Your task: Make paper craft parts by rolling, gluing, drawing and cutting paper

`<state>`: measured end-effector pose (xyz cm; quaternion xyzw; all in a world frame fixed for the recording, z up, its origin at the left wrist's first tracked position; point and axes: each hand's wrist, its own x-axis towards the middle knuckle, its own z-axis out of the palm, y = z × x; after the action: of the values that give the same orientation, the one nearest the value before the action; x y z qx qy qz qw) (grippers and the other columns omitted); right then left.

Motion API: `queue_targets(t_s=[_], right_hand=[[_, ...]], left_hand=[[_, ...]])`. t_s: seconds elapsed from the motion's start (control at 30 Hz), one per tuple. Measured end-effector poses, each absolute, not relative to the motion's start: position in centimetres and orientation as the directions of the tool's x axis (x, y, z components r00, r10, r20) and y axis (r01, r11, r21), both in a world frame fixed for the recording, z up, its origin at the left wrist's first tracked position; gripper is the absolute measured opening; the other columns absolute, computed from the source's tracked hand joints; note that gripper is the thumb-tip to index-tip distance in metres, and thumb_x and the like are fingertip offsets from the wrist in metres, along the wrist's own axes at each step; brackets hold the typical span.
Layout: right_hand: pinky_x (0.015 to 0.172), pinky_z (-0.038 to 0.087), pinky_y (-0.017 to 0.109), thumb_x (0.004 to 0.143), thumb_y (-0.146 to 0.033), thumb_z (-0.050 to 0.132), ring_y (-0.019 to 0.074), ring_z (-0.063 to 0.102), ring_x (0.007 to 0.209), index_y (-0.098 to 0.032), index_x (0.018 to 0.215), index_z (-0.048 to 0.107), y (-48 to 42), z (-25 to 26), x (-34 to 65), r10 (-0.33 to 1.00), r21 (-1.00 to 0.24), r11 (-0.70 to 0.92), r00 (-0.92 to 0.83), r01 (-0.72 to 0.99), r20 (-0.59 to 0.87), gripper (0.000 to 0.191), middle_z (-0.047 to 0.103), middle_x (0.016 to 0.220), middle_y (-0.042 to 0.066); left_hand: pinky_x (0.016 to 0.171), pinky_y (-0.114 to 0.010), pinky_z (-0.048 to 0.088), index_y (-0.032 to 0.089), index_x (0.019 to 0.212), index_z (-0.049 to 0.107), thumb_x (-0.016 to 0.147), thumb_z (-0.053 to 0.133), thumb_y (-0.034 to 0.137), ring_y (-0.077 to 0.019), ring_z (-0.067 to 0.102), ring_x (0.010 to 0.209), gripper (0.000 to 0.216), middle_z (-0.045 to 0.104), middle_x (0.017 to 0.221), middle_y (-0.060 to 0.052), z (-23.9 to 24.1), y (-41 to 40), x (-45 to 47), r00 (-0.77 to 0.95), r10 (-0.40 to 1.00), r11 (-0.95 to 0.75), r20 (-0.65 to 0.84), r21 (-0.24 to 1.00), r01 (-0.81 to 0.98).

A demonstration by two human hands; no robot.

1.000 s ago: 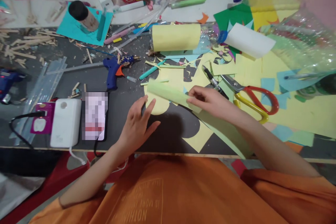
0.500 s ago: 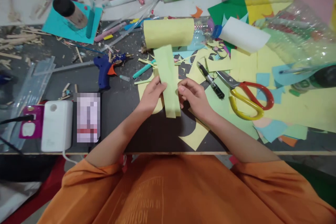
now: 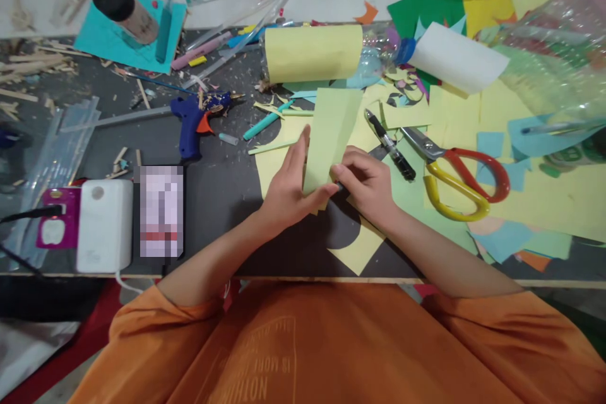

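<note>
Between my two hands stands a folded piece of pale yellow-green paper (image 3: 330,132), tilted a little to the right at its top. My left hand (image 3: 291,192) supports it from the left, fingers stretched along its back edge and thumb across the bottom. At the lower right edge, my right hand (image 3: 367,183) pinches the paper between thumb and curled fingers. Just behind it lies a plastic bottle wrapped in yellow paper (image 3: 312,53). A black pen (image 3: 391,145) and scissors with red and yellow handles (image 3: 459,180) rest to the right of my right hand.
Left of my hands lie a blue glue gun (image 3: 187,123), a phone (image 3: 160,211) and a white power bank (image 3: 104,224). Paper scraps (image 3: 362,246) are strewn around. A white paper roll (image 3: 461,57) and clear plastic bottles (image 3: 563,44) are at the right. A dark-capped bottle (image 3: 125,9) stands at the back left.
The paper has turned so a broader face shows, and it has shifted right. My left hand has moved right with its fingers straightened and thumb across the bottom. The view has shifted slightly.
</note>
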<state>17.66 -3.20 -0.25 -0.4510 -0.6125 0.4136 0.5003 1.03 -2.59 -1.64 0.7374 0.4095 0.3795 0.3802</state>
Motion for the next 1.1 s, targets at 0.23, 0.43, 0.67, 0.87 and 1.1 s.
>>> queue_targets(t_s=[0.23, 0.43, 0.67, 0.87, 1.1], right_hand=[[0.054, 0.040, 0.026, 0.089, -0.048, 0.058, 0.0104, 0.047, 0.054, -0.021, 0.060, 0.053, -3.4, -0.1, 17.8, 0.985, -0.971, 0.170, -0.049, 0.169, 0.164, 0.040, 0.052, 0.058, -0.004], [0.053, 0.039, 0.025, 0.087, -0.050, 0.060, 0.0100, 0.045, 0.052, -0.020, 0.059, 0.052, -2.6, -0.1, 18.4, 0.994, -0.981, 0.107, -0.004, 0.161, 0.107, 0.042, 0.049, 0.054, -0.004], [0.050, 0.036, 0.024, 0.085, -0.054, 0.062, 0.0094, 0.040, 0.050, -0.021, 0.059, 0.051, -2.0, 0.0, 18.8, 0.997, -0.985, 0.056, 0.050, 0.166, 0.065, 0.043, 0.042, 0.052, -0.006], [0.047, 0.035, 0.023, 0.087, -0.053, 0.061, 0.0079, 0.041, 0.048, -0.021, 0.067, 0.053, -1.9, -0.2, 19.0, 0.998, -0.988, 0.049, 0.041, 0.146, 0.055, 0.038, 0.044, 0.056, -0.007], [0.056, 0.047, 0.026, 0.092, -0.032, 0.054, 0.0106, 0.058, 0.058, -0.024, 0.088, 0.059, -1.8, 0.3, 20.6, 0.992, -0.957, 0.125, -0.057, 0.262, 0.114, 0.010, 0.062, 0.074, -0.003]], left_hand=[[0.081, -0.031, 0.051, 0.021, 0.138, 0.046, 0.083, 0.061, 0.047, -0.0195, 0.062, 0.095, 0.062, 0.059, 0.127, -0.012, -1.6, -2.4, 1.2, 0.263, 0.961, -0.137, 0.086, 0.973, 0.183], [0.078, -0.033, 0.054, 0.016, 0.101, 0.067, 0.077, 0.058, 0.032, -0.0217, 0.067, 0.086, 0.030, 0.072, 0.092, -0.005, 0.2, -2.0, 1.9, 0.220, 0.943, 0.280, -0.250, 0.953, -0.116], [0.058, -0.024, 0.050, 0.017, 0.090, 0.066, 0.072, 0.063, 0.024, -0.0133, 0.062, 0.064, 0.020, 0.067, 0.071, 0.000, 0.7, -2.0, 2.2, 0.220, 0.906, 0.398, -0.361, 0.903, -0.158], [0.030, -0.019, 0.028, 0.017, 0.084, 0.057, 0.073, 0.061, 0.018, -0.0056, 0.039, 0.029, 0.011, 0.051, 0.047, 0.009, 1.5, -2.0, 2.5, 0.250, 0.826, 0.518, -0.505, 0.855, 0.013], [0.025, -0.019, 0.026, 0.018, 0.070, 0.054, 0.079, 0.060, 0.022, -0.0063, 0.037, 0.022, 0.011, 0.049, 0.040, 0.007, 1.1, -1.3, 2.0, 0.069, 0.862, 0.507, -0.502, 0.854, -0.114]])
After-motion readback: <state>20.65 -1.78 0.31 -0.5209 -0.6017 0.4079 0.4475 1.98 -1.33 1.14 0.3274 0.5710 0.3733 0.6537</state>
